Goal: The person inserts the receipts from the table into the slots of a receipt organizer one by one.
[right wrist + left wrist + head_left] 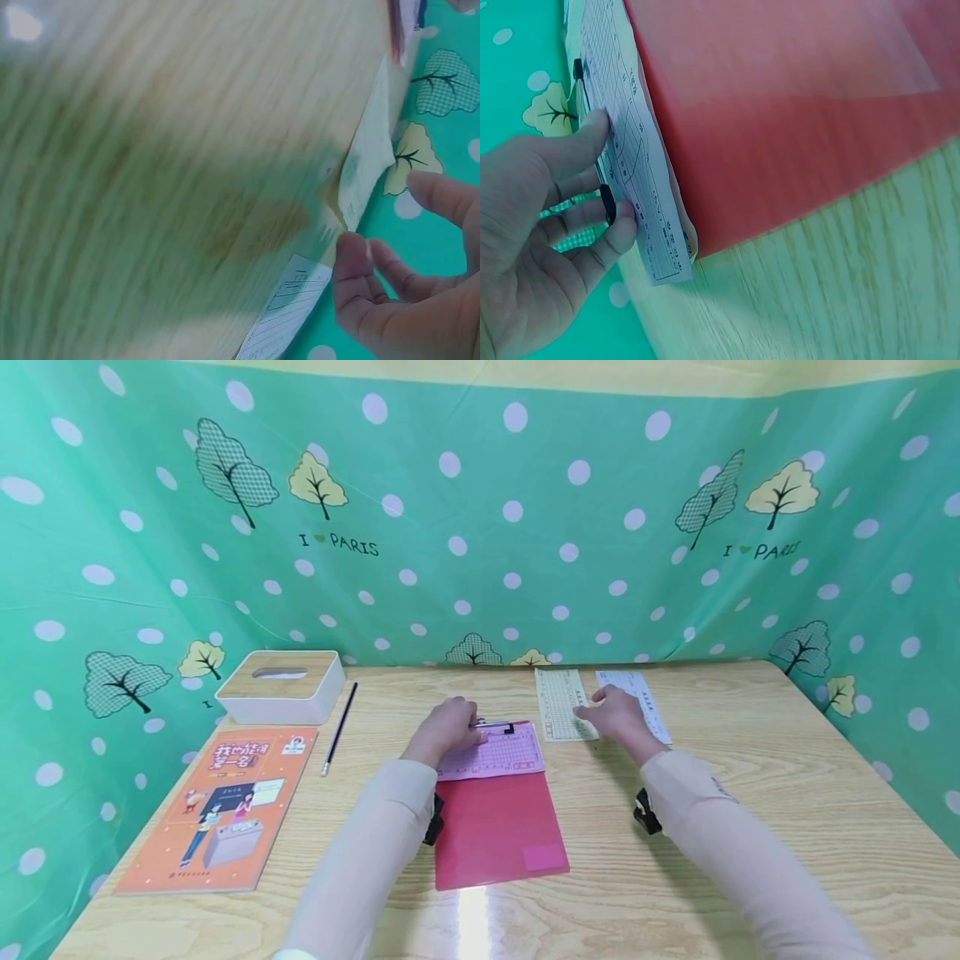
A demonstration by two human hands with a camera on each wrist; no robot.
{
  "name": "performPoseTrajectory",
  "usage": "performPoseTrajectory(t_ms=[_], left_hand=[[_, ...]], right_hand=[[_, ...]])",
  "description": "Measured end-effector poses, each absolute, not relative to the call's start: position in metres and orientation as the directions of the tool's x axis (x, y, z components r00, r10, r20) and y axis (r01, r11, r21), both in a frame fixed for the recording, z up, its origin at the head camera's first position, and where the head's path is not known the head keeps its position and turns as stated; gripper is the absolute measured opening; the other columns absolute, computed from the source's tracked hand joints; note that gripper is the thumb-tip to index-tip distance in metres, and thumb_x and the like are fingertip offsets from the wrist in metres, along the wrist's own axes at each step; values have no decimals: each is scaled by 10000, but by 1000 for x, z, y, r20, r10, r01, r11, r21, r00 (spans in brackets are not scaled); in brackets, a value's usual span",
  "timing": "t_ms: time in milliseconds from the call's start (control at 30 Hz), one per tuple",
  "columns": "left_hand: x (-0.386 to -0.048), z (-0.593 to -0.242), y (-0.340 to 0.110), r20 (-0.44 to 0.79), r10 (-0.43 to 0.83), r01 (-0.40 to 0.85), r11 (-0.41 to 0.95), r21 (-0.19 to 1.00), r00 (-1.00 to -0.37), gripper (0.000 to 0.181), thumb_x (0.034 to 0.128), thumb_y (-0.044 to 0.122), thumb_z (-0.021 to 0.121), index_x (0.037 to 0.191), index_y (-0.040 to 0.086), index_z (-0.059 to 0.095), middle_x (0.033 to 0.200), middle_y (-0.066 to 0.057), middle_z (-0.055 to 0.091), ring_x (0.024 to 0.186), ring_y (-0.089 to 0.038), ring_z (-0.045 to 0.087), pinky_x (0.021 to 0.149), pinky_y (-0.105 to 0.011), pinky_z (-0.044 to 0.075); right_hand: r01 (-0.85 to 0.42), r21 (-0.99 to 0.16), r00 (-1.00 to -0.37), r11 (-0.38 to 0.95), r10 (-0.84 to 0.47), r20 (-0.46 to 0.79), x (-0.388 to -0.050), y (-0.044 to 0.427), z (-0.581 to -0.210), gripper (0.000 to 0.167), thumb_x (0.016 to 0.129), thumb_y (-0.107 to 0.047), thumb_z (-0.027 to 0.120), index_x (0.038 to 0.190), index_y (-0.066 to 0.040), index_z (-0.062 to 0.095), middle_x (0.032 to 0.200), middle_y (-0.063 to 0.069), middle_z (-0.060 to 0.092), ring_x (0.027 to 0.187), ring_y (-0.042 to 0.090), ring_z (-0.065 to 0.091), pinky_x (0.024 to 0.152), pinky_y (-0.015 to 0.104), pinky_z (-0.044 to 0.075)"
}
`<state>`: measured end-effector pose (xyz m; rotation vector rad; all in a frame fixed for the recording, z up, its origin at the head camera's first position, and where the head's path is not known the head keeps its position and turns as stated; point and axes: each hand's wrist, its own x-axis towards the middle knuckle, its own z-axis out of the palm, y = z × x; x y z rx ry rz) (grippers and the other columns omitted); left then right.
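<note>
Our left hand [448, 728] pinches clip [491, 723] at top of red clipboard [498, 835], thumb against pink form [513, 752] lying on it, mid-worktop [787, 793]. Our right hand [621, 717] at right edge of yellowish form [558, 703], thumb and fingers apart, one fingertip by lifted paper edge; contact we cannot tell. Bluish form [656, 723] just beyond, partly behind hand. Left of us: orange book [217, 818], dark pencil [341, 727], tissue box [273, 708].

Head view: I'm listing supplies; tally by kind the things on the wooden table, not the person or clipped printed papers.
Orange illustrated paper book: 1
White rectangular box, wooden lid: 1
Slim black pencil: 1
Flat red plastic clipboard: 1
Cream printed paper slip and whitish printed paper slip: 2
Total: 6
</note>
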<state>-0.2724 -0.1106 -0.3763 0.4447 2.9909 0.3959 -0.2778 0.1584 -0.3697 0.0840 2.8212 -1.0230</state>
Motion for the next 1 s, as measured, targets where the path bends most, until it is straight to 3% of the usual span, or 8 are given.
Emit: performPoseTrajectory(t_ms=[133, 333, 633, 1000], left_hand=[[-270, -375, -110, -69, 281, 251, 925, 284, -957, 323, 908, 311, 787, 924, 27, 635, 900, -79, 597, 843, -230, 568, 827, -398, 507], [-270, -378, -108, -55, 276, 251, 926, 282, -959, 366, 899, 359, 790, 910, 27, 638, 868, -64, 580, 789, -200, 531, 767, -367, 493], [-271, -379, -108, 5, 307, 295, 912, 283, -952, 344, 887, 312, 801, 780, 71, 580, 772, -38, 547, 739, -185, 485, 727, -356, 466], [-270, -380, -110, 14, 320, 310, 907, 286, -947, 345, 899, 307, 785, 762, 78, 566, 739, -34, 521, 726, -188, 464, 709, -348, 442]], right_hand=[[125, -588, -982, 799, 14, -189, -278, 157, -374, 646, 958, -339, 691, 1323, 127, 432, 1272, 312, 535, 1074, 396, 540, 938, 497, 476], [147, -564, -979, 812, 36, -203, -276, 152, -380, 650, 886, -323, 790, 1216, 108, 431, 1025, 211, 543, 853, 300, 511, 753, 395, 476], [134, -540, -982, 831, 38, -185, -281, 150, -383, 397, 890, -296, 792, 887, -17, 510, 781, 83, 511, 680, 215, 476, 609, 318, 396], [58, -599, -994, 799, -10, -109, -278, 161, -385, 247, 947, -157, 706, 1008, 42, 573, 816, 96, 557, 686, 196, 498, 610, 311, 418]])
